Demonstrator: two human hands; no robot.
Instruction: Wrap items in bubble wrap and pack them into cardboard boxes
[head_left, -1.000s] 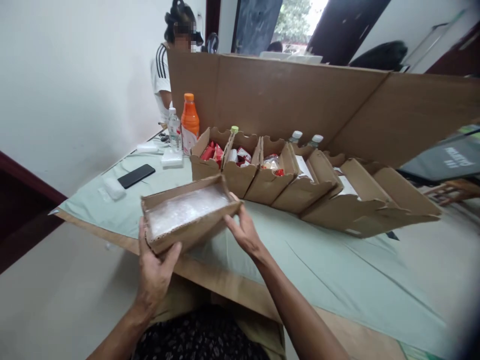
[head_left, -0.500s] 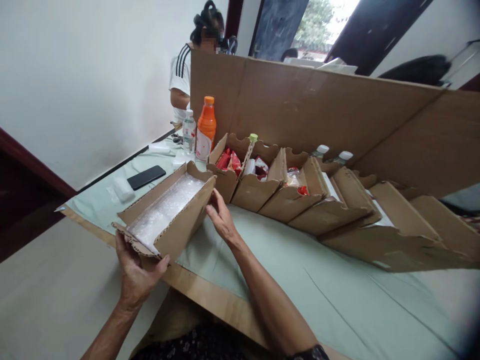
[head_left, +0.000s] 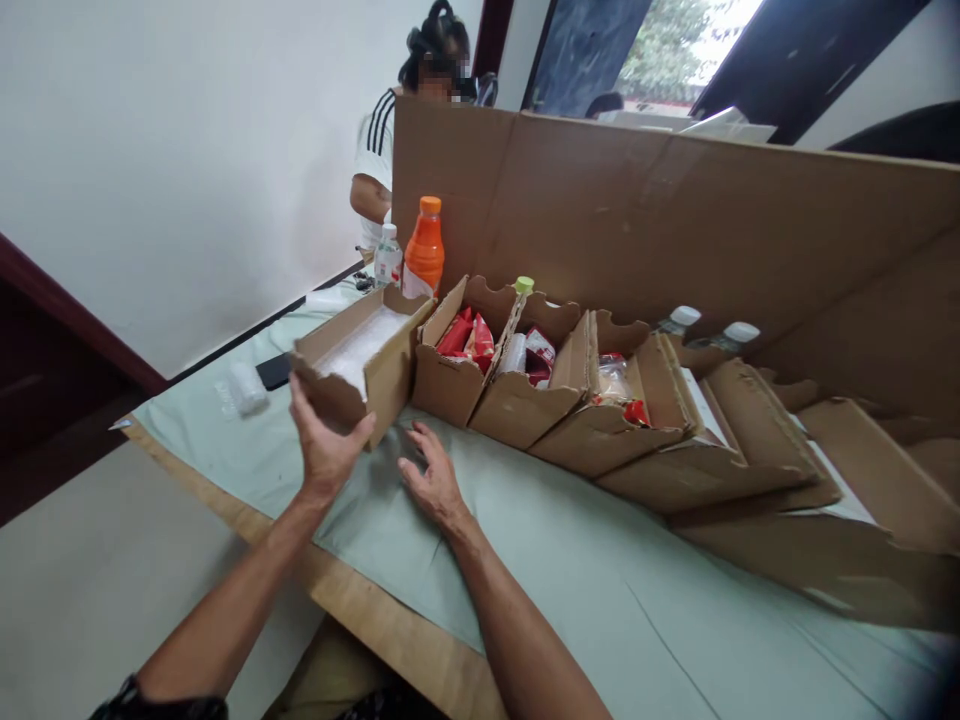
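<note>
A narrow, open-topped cardboard box (head_left: 390, 385) with bubble wrap (head_left: 364, 350) inside stands at the left end of a row of similar boxes. My left hand (head_left: 326, 440) grips its near end, thumb on the right side and fingers on the left. Just right of it, my right hand (head_left: 433, 475) hovers low over the green cloth with fingers apart and holds nothing. The adjacent cardboard box (head_left: 446, 390) contains red packets (head_left: 469, 337).
More cardboard boxes (head_left: 645, 440) with packets extend right, before a tall cardboard panel (head_left: 600, 210). An orange bottle (head_left: 426, 250) and a clear bottle (head_left: 388, 258) stand behind. A black phone (head_left: 274, 372) and a plastic roll (head_left: 247, 390) lie left. Beyond is a person (head_left: 375, 160).
The box with bubble wrap has moved away from me, up against the row's left end, with my left hand on it. My right hand has come off its side.
</note>
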